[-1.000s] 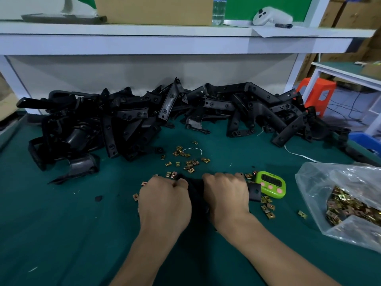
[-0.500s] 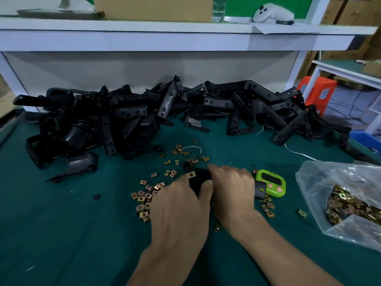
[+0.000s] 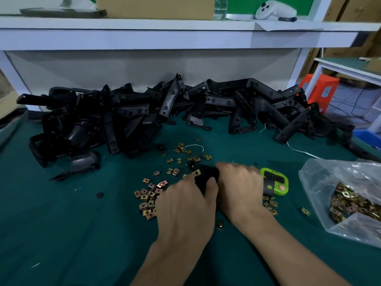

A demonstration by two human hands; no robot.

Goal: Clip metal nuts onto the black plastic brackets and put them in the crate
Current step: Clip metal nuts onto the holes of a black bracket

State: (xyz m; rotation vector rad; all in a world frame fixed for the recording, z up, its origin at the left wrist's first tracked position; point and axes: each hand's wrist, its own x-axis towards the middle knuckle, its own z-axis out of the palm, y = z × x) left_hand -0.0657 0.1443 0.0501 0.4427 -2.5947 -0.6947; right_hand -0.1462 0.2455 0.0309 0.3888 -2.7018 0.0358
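Mostly covered, the black bracket (image 3: pixel 207 176) shows a brassy nut (image 3: pixel 196 172) at one end.

Matt green cloth table cover (image 3: pixel 61 234); at twelve o'clock, black plastic brackets (image 3: pixel 132 120) with a faint sheen; shiny brassy metal nuts (image 3: pixel 148 196) at centre; at three o'clock, a glossy clear plastic bag (image 3: pixel 321 182).

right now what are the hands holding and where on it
One black bracket: the right hand wraps its middle, the left hand grips its left end.
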